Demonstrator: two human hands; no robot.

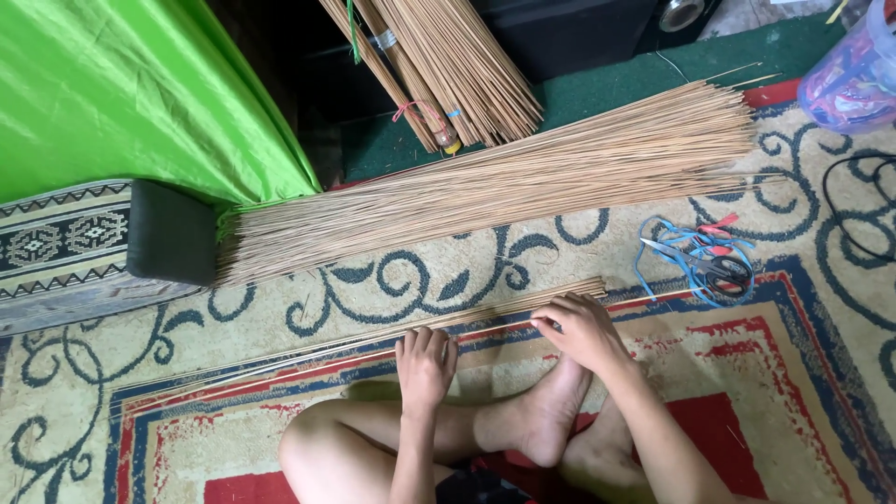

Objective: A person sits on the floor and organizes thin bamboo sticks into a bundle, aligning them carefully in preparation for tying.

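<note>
The left hand (425,366) is laid palm down, fingers nearly straight and close together, with the fingertips pressed onto a thin row of sticks (392,333) that is spread on the patterned carpet (803,373). The right hand (581,329) is curled more tightly; its thumb and forefinger are pinched around the thicker end of the same row, where the sticks are gathered just beyond the knuckles. The row is stretched from that pinch leftward under the left fingertips and on past them, thinning out toward the far left. A much larger pile of sticks (504,182) is seen farther out from both hands, lying at a slant and well apart from them. Tied bundles of sticks (448,70) are propped beyond that pile. A pair of scissors (714,266) with blue cords (686,247) is placed out past the right hand, near but not touching it. A green cloth (121,93) is draped far beyond the left hand. Bare crossed legs (485,434) are folded just under both wrists.
</note>
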